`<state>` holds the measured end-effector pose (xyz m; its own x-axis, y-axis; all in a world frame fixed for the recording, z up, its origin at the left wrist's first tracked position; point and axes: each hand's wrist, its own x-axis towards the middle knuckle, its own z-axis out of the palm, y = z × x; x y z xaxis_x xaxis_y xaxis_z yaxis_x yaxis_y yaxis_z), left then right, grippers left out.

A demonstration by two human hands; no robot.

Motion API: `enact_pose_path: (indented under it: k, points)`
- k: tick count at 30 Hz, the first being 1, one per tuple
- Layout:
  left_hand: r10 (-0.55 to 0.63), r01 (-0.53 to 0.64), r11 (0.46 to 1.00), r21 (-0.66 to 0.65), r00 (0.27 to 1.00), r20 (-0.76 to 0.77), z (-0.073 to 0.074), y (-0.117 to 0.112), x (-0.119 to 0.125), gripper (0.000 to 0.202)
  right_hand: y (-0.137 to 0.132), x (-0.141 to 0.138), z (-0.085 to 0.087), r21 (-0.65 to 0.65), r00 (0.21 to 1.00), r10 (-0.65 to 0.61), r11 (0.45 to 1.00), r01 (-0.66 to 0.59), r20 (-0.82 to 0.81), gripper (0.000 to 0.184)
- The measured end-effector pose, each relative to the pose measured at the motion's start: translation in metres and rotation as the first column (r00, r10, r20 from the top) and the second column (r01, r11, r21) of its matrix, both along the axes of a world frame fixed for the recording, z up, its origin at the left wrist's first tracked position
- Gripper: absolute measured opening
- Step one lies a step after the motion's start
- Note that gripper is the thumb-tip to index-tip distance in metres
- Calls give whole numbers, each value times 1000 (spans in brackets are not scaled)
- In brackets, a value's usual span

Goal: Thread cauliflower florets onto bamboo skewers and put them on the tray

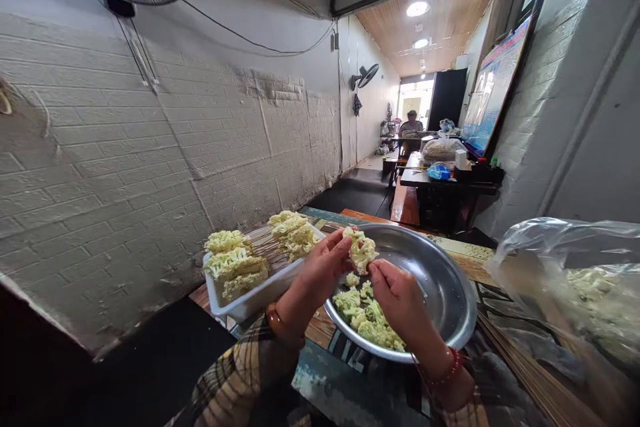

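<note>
My left hand [326, 260] grips a pale cauliflower floret [361, 251] between thumb and fingers, above a wide steel basin [445, 287]. My right hand [397, 290] is closed in a pinch at the floret's lower right edge; what its fingertips hold is hidden. Loose cauliflower pieces [367, 320] lie in the near left part of the basin. To the left, a white plastic tray [250, 300] carries cauliflower threaded on thin wooden skewers [263, 245], with the florets at both ends of the tray.
At the right stand a clear plastic bag [590, 280] with cauliflower inside and a bundle of bare skewers [530, 363] on the table. A brick wall [125, 180] runs along the left. Farther back are dark tables [425, 177], a bench [405, 203] and a seated person [412, 123].
</note>
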<state>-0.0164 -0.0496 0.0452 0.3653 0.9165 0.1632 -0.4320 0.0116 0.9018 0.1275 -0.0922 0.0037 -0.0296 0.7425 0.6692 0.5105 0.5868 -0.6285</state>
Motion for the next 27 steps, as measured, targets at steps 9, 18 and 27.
enact_pose_path:
  k: [9,18,27]
  points:
    - [159,-156,986,-52,986,52,11,-2,16,32,0,-5,4,32,1000,-8,999,7,25,31]
    - [199,-199,980,6,979,39,14,2,21,33,-3,-6,10,-53,991,62,996,-69,-117,22]
    - [250,-250,968,18,968,23,15,4,15,32,-2,-7,10,-107,991,61,991,-75,-123,26]
